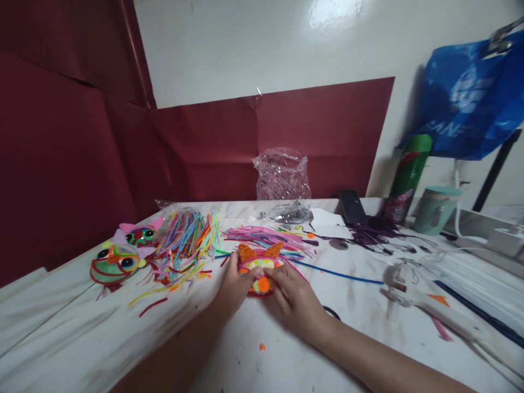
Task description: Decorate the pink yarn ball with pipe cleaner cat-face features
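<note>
A small craft animal face (264, 285) with orange ears, a pink rim and yellow and orange patches is held upright between my hands at the middle of the table. My left hand (234, 284) grips its left side, the thumb across the front. From the right, my right hand (295, 292) presses its fingertips together on the front of the face; whether a small piece is between them is hidden. Just behind lie loose pink pipe cleaners (262, 236). A blue pipe cleaner (339, 273) stretches away to the right.
Two similar craft faces (114, 263) lie at left beside a bag of coloured pipe cleaners (188, 234). To the right rests a white glue gun (434, 311) with a cord. Farther back are a phone (352, 206), a green spray can (409, 177) and a mint mug (437, 212).
</note>
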`<state>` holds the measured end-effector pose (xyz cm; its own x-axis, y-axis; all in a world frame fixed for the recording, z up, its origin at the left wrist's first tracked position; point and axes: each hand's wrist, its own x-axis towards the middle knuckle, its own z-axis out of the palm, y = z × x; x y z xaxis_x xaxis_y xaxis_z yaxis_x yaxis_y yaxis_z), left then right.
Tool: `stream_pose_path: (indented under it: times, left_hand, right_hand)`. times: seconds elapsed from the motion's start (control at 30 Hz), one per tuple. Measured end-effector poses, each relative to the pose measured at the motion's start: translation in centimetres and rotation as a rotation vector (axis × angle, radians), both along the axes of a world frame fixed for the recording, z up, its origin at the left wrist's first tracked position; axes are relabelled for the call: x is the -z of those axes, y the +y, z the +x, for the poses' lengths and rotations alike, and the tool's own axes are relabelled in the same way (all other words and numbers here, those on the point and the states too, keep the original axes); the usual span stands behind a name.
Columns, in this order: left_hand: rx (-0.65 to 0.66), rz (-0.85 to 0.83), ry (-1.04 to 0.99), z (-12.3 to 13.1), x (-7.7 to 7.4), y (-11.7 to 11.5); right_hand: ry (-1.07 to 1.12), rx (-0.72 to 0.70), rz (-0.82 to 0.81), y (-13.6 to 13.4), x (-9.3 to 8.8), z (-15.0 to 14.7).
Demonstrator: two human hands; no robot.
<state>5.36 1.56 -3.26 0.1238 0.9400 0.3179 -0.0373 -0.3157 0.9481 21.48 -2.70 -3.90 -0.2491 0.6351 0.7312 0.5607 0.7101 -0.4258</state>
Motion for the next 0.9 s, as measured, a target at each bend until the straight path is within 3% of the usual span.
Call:
stream_pose_path:
  times: [0.17,0.23,0.5,0.73,0.9]
  left_hand:
    - [-0.009,-0.010,0.023,-0.1,0.0,0.1]
    - [-0.015,-0.011,0.037,0.0,0.0,0.0]
    - [-0.030,0.045,0.097,0.4,0.3,-0.1]
    - [-0.013,0.087,0.100,0.0,0.4,0.0]
    - [-0.021,0.102,0.096,-0.2,0.8,0.3]
  right_hand:
    - [0.257,0.060,-0.275,0.7,-0.6,0.3]
    - [0.286,0.060,-0.315,0.9,-0.8,0.4]
    - [0.205,0.076,-0.221,0.7,-0.7,0.1]
    - [-0.053,0.016,0.151,0.8,-0.3,0.9]
    - [0.034,0.041,0.028,0.9,0.2,1.1]
